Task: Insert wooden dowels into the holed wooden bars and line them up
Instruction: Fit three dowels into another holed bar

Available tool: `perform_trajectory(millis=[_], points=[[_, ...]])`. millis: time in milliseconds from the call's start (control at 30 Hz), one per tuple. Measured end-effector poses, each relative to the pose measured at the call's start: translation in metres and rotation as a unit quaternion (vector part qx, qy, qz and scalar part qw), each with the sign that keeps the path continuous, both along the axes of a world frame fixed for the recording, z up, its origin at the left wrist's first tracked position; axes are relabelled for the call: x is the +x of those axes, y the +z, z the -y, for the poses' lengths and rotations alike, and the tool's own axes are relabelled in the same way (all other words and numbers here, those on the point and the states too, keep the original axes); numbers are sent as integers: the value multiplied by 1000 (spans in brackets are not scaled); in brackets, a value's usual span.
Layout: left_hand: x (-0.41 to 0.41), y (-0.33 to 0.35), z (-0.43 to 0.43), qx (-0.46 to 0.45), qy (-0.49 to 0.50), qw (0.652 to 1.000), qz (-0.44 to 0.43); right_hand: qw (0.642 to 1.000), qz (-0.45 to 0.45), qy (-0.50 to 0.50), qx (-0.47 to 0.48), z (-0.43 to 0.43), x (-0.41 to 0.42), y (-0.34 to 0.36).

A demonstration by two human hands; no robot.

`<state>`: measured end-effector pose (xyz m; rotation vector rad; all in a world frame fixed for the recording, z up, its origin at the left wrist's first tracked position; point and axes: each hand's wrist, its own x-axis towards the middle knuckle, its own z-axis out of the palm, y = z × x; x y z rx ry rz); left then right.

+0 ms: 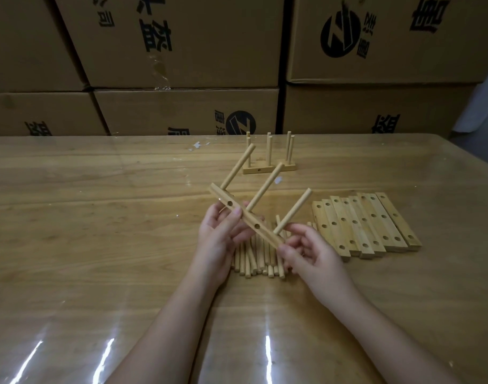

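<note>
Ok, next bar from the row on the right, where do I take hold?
Take the rightmost bar by its near end, coming in from the right. Its outer long side is free, while the other bars lie packed close with neighbours on both sides.

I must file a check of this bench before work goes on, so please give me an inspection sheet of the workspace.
Surface: wooden table under a glossy clear cover, glare near the front.
Job's things: held bar with three dowels in it, off the table; loose dowels piled on the table beneath it; spare holed bars in a row at the right; finished bars standing at the far side.
Clutter: small white scraps on the table.
Hands: left hand grips the held bar, right hand pinches its near end.
Cables: nothing seen.
Surroundings: stacked cardboard boxes behind the table.
</note>
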<state>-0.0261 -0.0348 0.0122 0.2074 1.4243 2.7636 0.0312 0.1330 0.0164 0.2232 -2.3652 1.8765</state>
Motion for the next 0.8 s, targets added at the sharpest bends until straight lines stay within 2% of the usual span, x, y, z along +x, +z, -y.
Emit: perform_trajectory(millis=[233,367,633,733,800], points=[[0,-4,-1,5,-51,999,-2,997,-20,-61,38,-10,-8,-1],[-1,-5,-2,10,-46,999,0,998,-6,-59,5,-10,-9,-3],[-3,-5,3,-11,-16,1000,0,987,-74,-137,-40,-29,-20,-5],[-1,-3,2,-57,17,998,16,982,-109,-155,-1,-33,-21,-9],[3,-2,3,-133,39,990,3,976,-131,-171,32,-33,-23,-10]])
